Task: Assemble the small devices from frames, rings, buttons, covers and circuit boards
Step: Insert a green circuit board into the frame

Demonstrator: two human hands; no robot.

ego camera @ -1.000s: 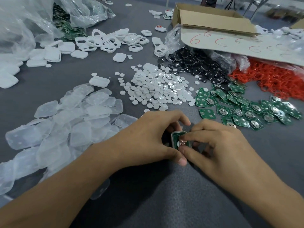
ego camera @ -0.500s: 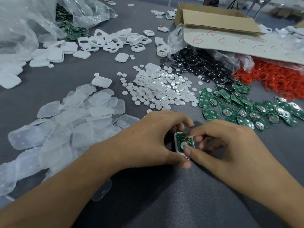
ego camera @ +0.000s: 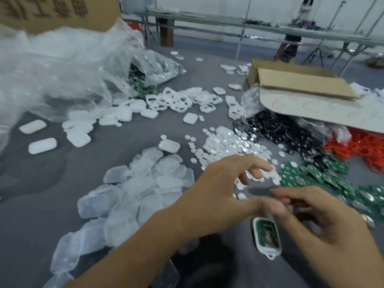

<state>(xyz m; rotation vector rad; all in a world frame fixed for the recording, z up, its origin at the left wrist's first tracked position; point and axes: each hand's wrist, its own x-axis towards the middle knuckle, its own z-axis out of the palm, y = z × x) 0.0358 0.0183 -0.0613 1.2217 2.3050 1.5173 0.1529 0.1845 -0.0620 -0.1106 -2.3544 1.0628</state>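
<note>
Though the circuit board (ego camera: 266,233) sits in the frame (ego camera: 270,252), nothing closes it yet; left hand (ego camera: 218,192) grip wide, right hand (ego camera: 324,225) grip unclear.

We found bare table (ego camera: 104,154) left of centre, between bags (ego camera: 52,75) and covers (ego camera: 145,183), another bare patch nearest us, covers crowded our left, buttons (ego camera: 226,144), boards (ego camera: 324,175), rings (ego camera: 363,148) and box (ego camera: 299,80) walled our right, frames (ego camera: 180,100) littered the far middle
</note>
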